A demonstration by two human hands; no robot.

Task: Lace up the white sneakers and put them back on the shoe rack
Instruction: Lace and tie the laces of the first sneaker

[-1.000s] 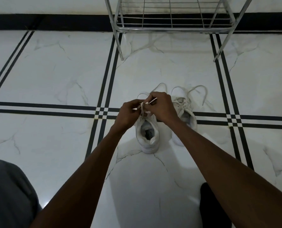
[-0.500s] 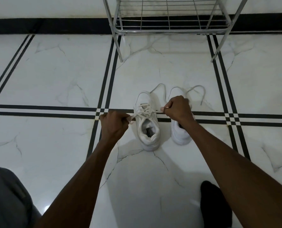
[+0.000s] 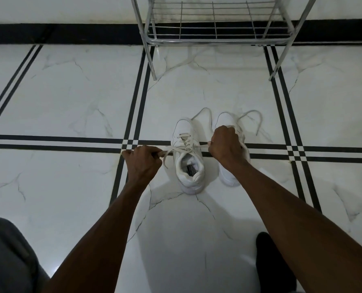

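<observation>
White sneakers stand side by side mid-frame on the marble floor, below the metal shoe rack at top. Left hand and right hand fingers pinch the left sneaker's lace ends, stretched sideways.

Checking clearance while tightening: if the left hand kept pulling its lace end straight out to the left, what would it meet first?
Probably nothing: left of the left hand there is only bare floor as far as the picture shows.
</observation>
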